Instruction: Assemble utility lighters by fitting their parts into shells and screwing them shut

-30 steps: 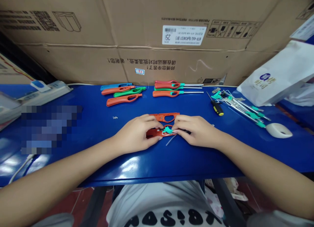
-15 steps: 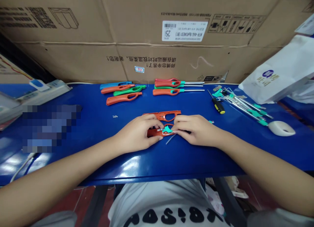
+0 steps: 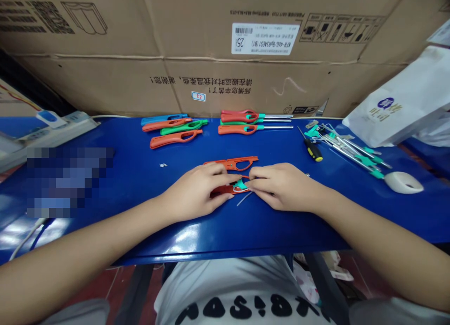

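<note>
My left hand is closed around the left part of an orange lighter shell half on the table, its index finger reaching over to a teal trigger piece inside. At the shell's right end, my right hand has its thumb and fingers pinched together beside the trigger piece. White wire curls along the trigger piece's lower edge. A thin clear tube sticks out below the shell. Just behind my hands lies another orange shell half, partly covered by my left fingers.
Lighter shells and lighters with metal rods lie at the back. Rightward are a screwdriver, rods with teal parts, a mouse and a white bag. Small screws lie left; a cardboard box stands behind.
My left index finger has stretched rightward onto the trigger piece, covering the metal part beside it. My right hand has stayed nearly in place. The view has shifted slightly.
</note>
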Demonstrator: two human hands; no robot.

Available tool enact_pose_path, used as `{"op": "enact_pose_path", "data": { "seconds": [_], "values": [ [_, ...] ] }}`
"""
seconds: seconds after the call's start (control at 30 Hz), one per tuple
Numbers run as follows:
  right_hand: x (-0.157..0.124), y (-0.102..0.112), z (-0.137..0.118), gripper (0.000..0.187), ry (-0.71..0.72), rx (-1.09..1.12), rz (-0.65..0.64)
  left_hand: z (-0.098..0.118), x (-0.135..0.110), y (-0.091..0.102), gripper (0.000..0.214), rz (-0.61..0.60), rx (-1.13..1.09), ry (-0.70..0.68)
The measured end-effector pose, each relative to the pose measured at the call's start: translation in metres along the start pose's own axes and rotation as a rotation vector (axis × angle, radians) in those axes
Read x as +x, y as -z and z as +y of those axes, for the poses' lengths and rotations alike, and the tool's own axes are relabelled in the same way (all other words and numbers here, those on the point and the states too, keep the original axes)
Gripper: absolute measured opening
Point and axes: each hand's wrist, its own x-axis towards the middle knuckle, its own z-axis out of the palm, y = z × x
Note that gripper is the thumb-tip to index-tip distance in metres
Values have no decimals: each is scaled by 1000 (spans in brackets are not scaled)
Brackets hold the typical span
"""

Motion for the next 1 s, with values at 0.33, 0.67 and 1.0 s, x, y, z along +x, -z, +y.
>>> {"op": "enact_pose_path", "data": {
  "seconds": [0.33, 0.67, 1.0],
  "values": [
    [-2, 8, -3, 22, -90, 236, 72, 9, -1, 0, 34, -58, 411, -137],
    [-3, 4, 1, 18, -76, 414, 43, 3, -2, -2, 33, -29, 330, -165],
    [-7, 12, 5, 20, -120, 383, 7, 1, -3, 6, 27, 89, 223, -239]
  ]
}}
